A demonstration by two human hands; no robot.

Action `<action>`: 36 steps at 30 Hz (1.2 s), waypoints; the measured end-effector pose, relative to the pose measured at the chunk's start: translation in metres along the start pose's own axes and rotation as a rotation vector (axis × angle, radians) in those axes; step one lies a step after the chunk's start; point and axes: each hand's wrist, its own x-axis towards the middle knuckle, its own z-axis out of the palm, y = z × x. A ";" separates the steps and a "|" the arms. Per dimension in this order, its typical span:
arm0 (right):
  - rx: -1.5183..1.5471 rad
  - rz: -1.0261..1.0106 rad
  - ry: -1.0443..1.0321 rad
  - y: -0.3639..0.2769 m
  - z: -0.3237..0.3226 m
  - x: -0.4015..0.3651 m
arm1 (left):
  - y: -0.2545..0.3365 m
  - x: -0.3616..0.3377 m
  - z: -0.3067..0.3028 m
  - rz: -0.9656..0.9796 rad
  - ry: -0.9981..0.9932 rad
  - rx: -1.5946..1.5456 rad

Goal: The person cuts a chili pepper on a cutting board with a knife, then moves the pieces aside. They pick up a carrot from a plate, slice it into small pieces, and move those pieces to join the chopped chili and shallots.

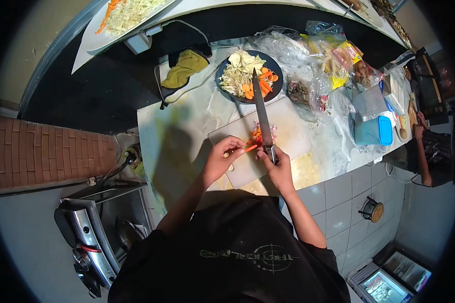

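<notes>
My left hand (224,157) pinches a slim red chili (251,148) over the white cutting board (296,139). In my right hand (278,167) is the handle of a large kitchen knife (260,103), its long blade pointing away from me and its tip reaching over the plate. Chopped red and pale purple pieces (257,135) lie on the board, partly hidden by the blade. Just beyond, a dark plate (220,87) carries bean sprouts (232,81), cabbage leaves (246,61) and cut carrots (268,76).
Plastic bags (288,48) and food packets (346,53) crowd the table's far right, near a blue-lidded container (371,131). A yellow-green cloth (187,68) and a cable lie at the back left. Above, a shelf holds a tray of shredded vegetables (134,17). Another person (435,151) stands at right.
</notes>
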 end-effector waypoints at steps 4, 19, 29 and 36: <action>0.056 -0.028 0.053 0.003 0.001 0.001 | -0.002 0.018 -0.006 0.060 0.066 0.123; 0.144 0.124 0.194 0.016 -0.031 -0.034 | 0.036 0.214 0.009 0.594 0.030 0.928; 0.213 0.245 0.216 0.003 -0.027 -0.040 | 0.041 0.238 0.004 0.693 -0.272 1.250; 0.179 0.231 0.184 0.000 -0.030 -0.038 | 0.073 0.210 -0.006 0.499 -0.114 0.659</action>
